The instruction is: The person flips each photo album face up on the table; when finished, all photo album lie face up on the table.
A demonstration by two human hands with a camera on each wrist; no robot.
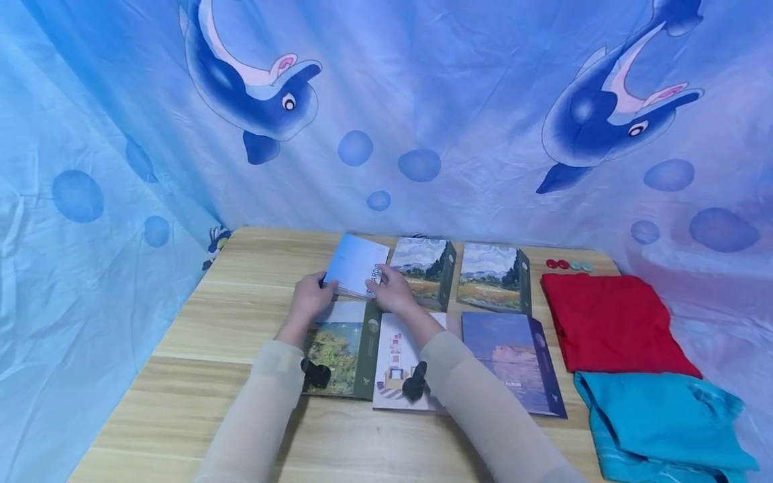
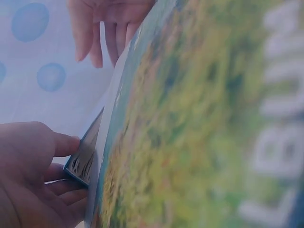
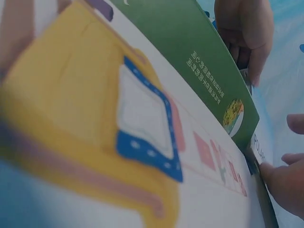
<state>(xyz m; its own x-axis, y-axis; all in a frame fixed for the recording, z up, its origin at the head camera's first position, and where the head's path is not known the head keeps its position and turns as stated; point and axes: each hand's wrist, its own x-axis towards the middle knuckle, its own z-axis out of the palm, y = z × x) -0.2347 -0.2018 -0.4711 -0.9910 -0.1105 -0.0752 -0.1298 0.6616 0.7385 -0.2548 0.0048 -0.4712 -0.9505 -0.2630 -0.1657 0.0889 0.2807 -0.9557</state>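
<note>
The wood-grained worktop (image 1: pixel 223 329) was covered along its right by soft, folded red cloth (image 1: pixel 610 325) and teal cloth (image 1: pixel 670 422); flat picture-covered albums (image 1: pixel 492 278) were laid in rows, apparently for visibility. At the back row's left, the smooth blue album (image 1: pixel 356 261) was angled. Its near-left corner was pinched by the left hand (image 1: pixel 311 295), seemingly for steadiness; its right edge was touched by the right hand (image 1: pixel 394 290), fingers loosely extended.

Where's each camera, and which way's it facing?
Head: worn there, facing forward and down at the left hand, right hand and blue album; sleeves show.
Left wrist: worn there, looking across the leafy album at both hands.
Right wrist: worn there, looking across the white album at both hands.
Wrist views share the blue album.
</note>
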